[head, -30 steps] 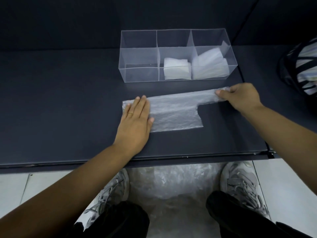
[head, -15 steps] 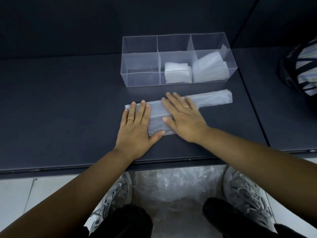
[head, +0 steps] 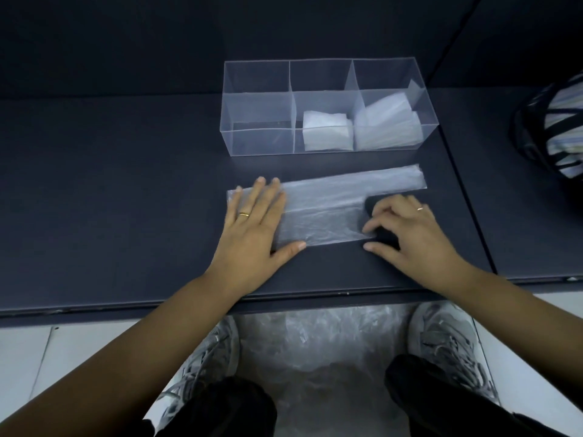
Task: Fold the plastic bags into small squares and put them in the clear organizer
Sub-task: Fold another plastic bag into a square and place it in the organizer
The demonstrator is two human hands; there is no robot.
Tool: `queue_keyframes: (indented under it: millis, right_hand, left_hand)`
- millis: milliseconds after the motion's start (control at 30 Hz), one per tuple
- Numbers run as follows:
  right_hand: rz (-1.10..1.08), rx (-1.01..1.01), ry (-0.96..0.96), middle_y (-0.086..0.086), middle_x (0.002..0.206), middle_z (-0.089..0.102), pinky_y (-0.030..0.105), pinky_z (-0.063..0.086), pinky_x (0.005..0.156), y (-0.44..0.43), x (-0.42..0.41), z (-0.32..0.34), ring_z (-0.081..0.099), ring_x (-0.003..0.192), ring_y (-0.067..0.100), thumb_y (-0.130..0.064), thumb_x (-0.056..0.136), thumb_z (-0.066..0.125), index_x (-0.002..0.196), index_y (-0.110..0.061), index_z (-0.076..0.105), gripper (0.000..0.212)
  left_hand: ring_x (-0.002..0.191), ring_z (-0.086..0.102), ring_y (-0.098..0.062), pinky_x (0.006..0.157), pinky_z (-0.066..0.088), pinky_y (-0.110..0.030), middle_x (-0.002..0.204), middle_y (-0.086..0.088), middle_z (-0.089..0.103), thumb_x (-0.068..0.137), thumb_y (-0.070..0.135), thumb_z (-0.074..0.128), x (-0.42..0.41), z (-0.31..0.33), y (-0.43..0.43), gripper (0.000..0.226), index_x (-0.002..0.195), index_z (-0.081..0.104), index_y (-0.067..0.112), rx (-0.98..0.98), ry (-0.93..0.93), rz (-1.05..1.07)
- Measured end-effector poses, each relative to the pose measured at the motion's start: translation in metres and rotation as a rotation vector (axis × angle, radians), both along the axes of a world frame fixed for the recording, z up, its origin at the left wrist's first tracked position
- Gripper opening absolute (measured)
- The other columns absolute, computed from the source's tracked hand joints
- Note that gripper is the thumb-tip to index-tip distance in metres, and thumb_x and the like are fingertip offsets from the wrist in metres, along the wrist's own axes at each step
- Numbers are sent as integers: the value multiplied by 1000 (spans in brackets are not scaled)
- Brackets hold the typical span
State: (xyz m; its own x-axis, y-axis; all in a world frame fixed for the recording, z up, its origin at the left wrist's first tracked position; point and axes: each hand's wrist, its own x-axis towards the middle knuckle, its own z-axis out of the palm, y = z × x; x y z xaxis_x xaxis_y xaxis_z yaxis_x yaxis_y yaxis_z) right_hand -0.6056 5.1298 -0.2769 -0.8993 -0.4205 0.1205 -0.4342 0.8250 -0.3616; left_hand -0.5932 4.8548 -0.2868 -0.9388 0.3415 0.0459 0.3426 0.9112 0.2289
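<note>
A translucent plastic bag (head: 328,209) lies flat on the dark table (head: 126,216), its handle strip reaching right toward the organizer's front. My left hand (head: 252,228) presses flat on the bag's left end, fingers spread. My right hand (head: 407,234) rests at the bag's near right corner, fingertips curled on its edge. Behind the bag stands the clear organizer (head: 258,111) with three compartments: the left one holds nothing, the middle holds a folded white square (head: 326,130), the right holds several folded bags (head: 386,124).
A striped bag (head: 558,127) sits on the table at the far right. Below the table's front edge, a heap of loose plastic bags (head: 318,351) lies on the floor between my two shoes.
My right hand slid right along the bag from beside my left hand to the near right corner. My left hand stayed pressed on the left end.
</note>
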Motion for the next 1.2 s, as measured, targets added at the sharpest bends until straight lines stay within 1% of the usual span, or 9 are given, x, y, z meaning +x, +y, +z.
queue_keyframes:
  millis: [200,367,467,633,733,833,967,1067,1200]
  right_hand:
    - [-81,-36,-84,3,90,57,40,41,82,-13,6,-3,52,88,26,-6,83,70,80,-10,66,6]
    - [-151,-247,-359,-10,89,52,18,37,81,-2,6,17,50,87,8,-13,91,59,77,-26,54,20]
    - [-239,-243,-269,-8,99,51,21,38,90,2,10,30,51,96,8,-26,86,62,83,-30,55,10]
    - [-6,141,-1,-5,138,44,40,18,109,-38,25,32,37,129,18,-64,67,65,133,-27,46,78]
    - [36,184,-13,-1,123,62,42,33,104,-52,24,15,56,114,25,-35,74,77,121,-17,63,51]
    - [-83,-111,-52,-1,98,71,38,49,86,-41,15,10,64,92,24,-10,84,70,92,-12,72,8]
    - [-338,-455,-346,-13,82,69,6,43,77,-23,-1,13,61,78,-3,-11,89,65,79,-23,67,15]
    - [-471,-520,-400,-8,73,69,13,46,75,-23,-13,9,62,71,5,-15,90,64,68,-16,65,21]
    - [-592,-509,-373,-4,73,70,16,47,70,-29,-23,1,66,74,12,-23,90,65,71,-13,66,21]
  left_hand:
    - [146,14,-14,117,-5,-22,157,-2,24,91,57,46,16,-5,18,75,148,31,10,91,-78,-156]
    - [123,56,-25,103,45,-40,130,-9,61,85,26,72,16,-8,22,44,122,64,3,132,94,-106]
    - [112,63,-24,90,55,-40,119,-8,68,85,10,70,17,-12,23,26,111,72,6,125,233,-161]
    - [107,66,-24,88,55,-38,112,-6,71,84,9,71,22,-5,25,21,104,74,7,183,236,-147]
    - [104,68,-24,90,54,-38,109,-6,72,85,9,68,24,4,25,17,101,75,6,261,146,-117]
    - [107,66,-18,95,48,-28,111,-1,71,89,11,64,18,12,9,19,105,74,11,348,-6,-16]
    - [90,63,8,86,42,-6,100,12,72,88,16,67,1,21,-31,13,96,75,23,613,-330,276]
    - [71,62,7,74,44,-7,80,15,73,87,21,69,-12,20,-46,8,82,73,26,848,-468,519]
    - [60,58,2,68,46,-18,70,8,69,84,24,72,-20,12,-44,8,77,71,21,879,-350,695]
